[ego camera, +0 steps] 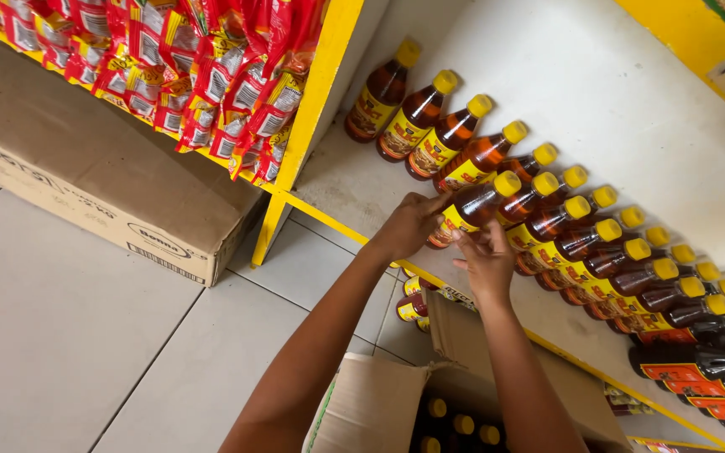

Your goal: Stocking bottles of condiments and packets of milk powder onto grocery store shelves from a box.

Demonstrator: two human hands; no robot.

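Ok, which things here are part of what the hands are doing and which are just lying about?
In use:
left hand
right hand
held bottle
shelf rows of bottles
open carton

Lying about:
closed cardboard box
hanging red sachets

The light is bright and soft, like daylight. Small shiny spots gleam on the brown bottles [547,222] and the red packets [211,75]. The open box [396,403] is dark inside. The picture looks tilted, and the far right corner is a bit blurry.
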